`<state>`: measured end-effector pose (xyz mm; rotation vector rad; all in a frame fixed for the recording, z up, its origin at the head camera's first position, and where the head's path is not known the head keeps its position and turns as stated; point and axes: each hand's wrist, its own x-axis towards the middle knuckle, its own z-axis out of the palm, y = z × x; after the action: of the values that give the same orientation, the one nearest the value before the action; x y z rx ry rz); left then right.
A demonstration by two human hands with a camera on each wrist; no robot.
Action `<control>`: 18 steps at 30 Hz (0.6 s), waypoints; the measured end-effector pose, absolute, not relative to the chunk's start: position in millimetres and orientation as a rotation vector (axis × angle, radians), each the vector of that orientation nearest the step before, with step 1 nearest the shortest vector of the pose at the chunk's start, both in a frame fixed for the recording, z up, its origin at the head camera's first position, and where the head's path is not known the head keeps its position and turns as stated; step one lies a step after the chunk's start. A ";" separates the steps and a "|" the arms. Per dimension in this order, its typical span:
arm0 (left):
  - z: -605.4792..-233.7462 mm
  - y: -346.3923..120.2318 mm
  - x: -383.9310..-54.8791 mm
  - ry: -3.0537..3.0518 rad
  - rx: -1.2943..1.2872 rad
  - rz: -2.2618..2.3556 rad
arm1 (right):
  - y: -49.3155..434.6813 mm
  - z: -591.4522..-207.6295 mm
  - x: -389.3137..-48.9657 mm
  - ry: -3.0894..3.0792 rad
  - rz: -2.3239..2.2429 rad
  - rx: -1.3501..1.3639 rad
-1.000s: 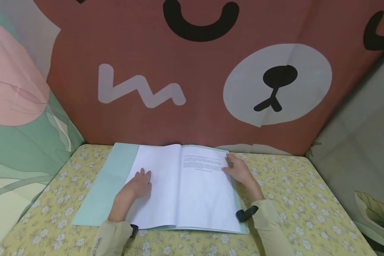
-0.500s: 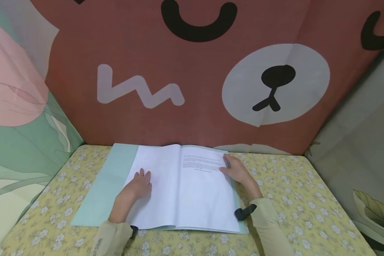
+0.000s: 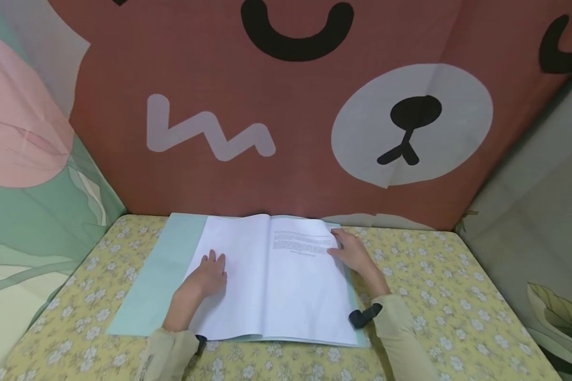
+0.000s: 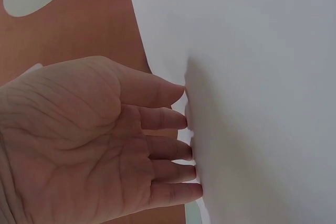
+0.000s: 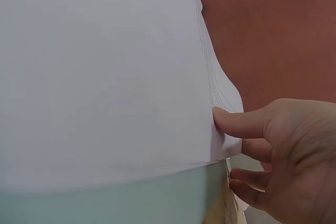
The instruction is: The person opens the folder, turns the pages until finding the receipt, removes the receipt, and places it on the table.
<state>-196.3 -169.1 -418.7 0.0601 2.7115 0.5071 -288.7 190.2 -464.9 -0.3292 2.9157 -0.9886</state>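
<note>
A file folder with a pale green cover (image 3: 145, 286) lies spread on the table, bearing white paper sheets. On its left side a blank page (image 3: 235, 286) faces up, and my left hand (image 3: 208, 276) rests on it with fingers extended. The left wrist view shows the fingertips (image 4: 193, 172) of that hand touching the paper. At the upper right edge of the right-hand page (image 3: 310, 296), which has a few lines of print near its top, my right hand (image 3: 355, 253) pinches the paper. In the right wrist view the thumb (image 5: 239, 124) is on the page and the index finger sits behind its edge.
The table has a yellow flowered cloth (image 3: 438, 312). A brown cartoon bear backdrop (image 3: 295, 180) rises right behind the folder, with printed side curtains (image 3: 529, 174) left and right. A black wrist device (image 3: 364, 316) overlaps the folder's right edge in the head view.
The right thumb and fingers have shifted slightly left onto the page, and its upper right corner now lifts and bends inward. The left hand stays in place.
</note>
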 end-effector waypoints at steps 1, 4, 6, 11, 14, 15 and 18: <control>-418.6 -168.9 -196.7 2.712 0.060 0.509 | 190.1 -464.4 -288.7 2.923 -0.999 -0.333; -419.5 -168.7 -196.3 2.712 0.053 0.506 | 189.2 -464.1 -287.1 2.930 -1.063 -0.344; -421.2 -169.1 -195.1 2.711 0.044 0.502 | 187.2 -463.7 -285.5 2.925 -1.111 -0.348; -421.9 -169.3 -194.0 2.716 0.044 0.500 | 182.4 -459.2 -284.4 2.941 -1.243 -0.354; -420.7 -169.1 -194.6 2.716 0.046 0.507 | 182.1 -456.7 -285.1 2.950 -1.323 -0.315; -420.5 -169.1 -194.9 2.716 0.046 0.508 | 182.0 -455.8 -285.2 2.942 -1.356 -0.285; -419.6 -168.6 -195.2 2.715 0.046 0.506 | 182.2 -452.7 -284.5 2.905 -1.444 -0.190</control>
<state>-195.2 -168.6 -419.6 0.0463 2.7149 0.5060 -284.5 182.2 -452.7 -0.1896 2.9047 -1.4439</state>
